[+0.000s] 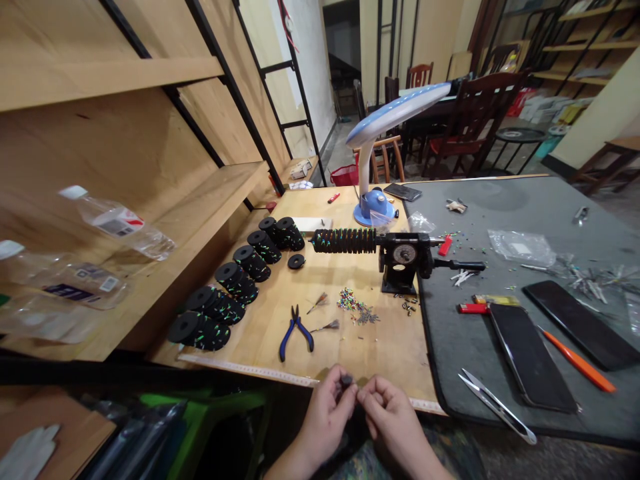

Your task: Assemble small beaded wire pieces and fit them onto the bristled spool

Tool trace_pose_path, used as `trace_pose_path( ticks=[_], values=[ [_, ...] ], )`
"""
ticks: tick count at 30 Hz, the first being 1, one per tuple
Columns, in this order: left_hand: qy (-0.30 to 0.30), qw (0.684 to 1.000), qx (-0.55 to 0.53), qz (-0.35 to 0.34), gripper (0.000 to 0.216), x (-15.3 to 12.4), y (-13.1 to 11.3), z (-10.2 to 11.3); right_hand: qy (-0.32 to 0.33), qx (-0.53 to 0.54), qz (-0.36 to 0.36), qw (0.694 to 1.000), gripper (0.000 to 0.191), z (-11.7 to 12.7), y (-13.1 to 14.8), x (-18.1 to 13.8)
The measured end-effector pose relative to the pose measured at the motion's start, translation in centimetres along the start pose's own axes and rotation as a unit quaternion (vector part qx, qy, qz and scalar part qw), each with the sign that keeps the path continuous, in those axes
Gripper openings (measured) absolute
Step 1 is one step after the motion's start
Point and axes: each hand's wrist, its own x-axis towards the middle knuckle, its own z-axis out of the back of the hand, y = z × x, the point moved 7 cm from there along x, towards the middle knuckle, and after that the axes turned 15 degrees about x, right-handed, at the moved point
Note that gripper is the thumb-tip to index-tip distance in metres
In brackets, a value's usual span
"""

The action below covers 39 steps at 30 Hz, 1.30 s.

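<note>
The left hand (327,408) pinches a small dark piece (346,380), the right hand (387,408) alongside, fingertips together.

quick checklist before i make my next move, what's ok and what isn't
1. Left hand has a grip: ok, its fingers pinch a small dark piece.
2. Right hand has a grip: cannot tell; its fingertips are together, but anything between them is hidden.
3. Pliers uncovered: ok, they lie on the wood with handles spread.
4. Colored beads contained: not ok, they lie loose on the wood.
5. Black crank device upright: ok, it stands on its base.
6. Lamp lit: cannot tell, the underside of its head is out of sight.
</note>
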Motion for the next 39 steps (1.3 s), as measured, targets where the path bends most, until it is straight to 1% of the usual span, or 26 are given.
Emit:
trace_pose_path(
  ticks=[6, 15, 20, 22, 24, 28, 34, 39],
  values=[
    [-0.021, 1.000, 0.015, -0.006, 0.030, -0.1, -0.2, 0.3, -0.013, -0.001, -0.009, 1.000, 0.051, 0.0, 0.0, 0.0],
    [0.008, 1.000, 0.009, -0.002, 0.032, -0.1, -0.3, -0.2, -0.012, -0.004, -0.014, 1.000, 0.054, -0.2, 0.5, -0.3],
    [0.001, 1.000, 0.023, -0.008, 0.030, -0.1, 0.0, 0.0, -0.012, 0.002, -0.023, 1.000, 0.053, -0.2, 0.2, -0.2],
    [-0.013, 0.999, 0.049, -0.018, 0.028, -0.1, 0.0, 0.3, -0.015, 0.004, -0.024, 1.000, 0.051, -0.1, 0.2, -0.2],
    [-0.026, 0.994, 0.098, -0.037, 0.024, -0.2, -0.2, 0.7, -0.020, 0.007, -0.017, 1.000, 0.050, 0.0, 0.2, -0.1],
    [-0.014, 0.979, 0.191, -0.075, 0.019, -0.4, -1.1, 1.0, -0.011, -0.015, 0.000, 1.000, 0.048, 0.1, 0.5, 0.1],
    [0.014, 0.970, 0.223, -0.095, 0.016, -0.6, -1.8, 0.7, 0.000, -0.036, 0.019, 0.999, 0.048, 0.1, 0.9, 0.2],
    [0.016, 0.965, 0.240, -0.102, 0.015, -0.6, -2.1, 0.4, 0.000, -0.031, 0.022, 0.999, 0.046, 0.0, 1.2, 0.1]
  ],
)
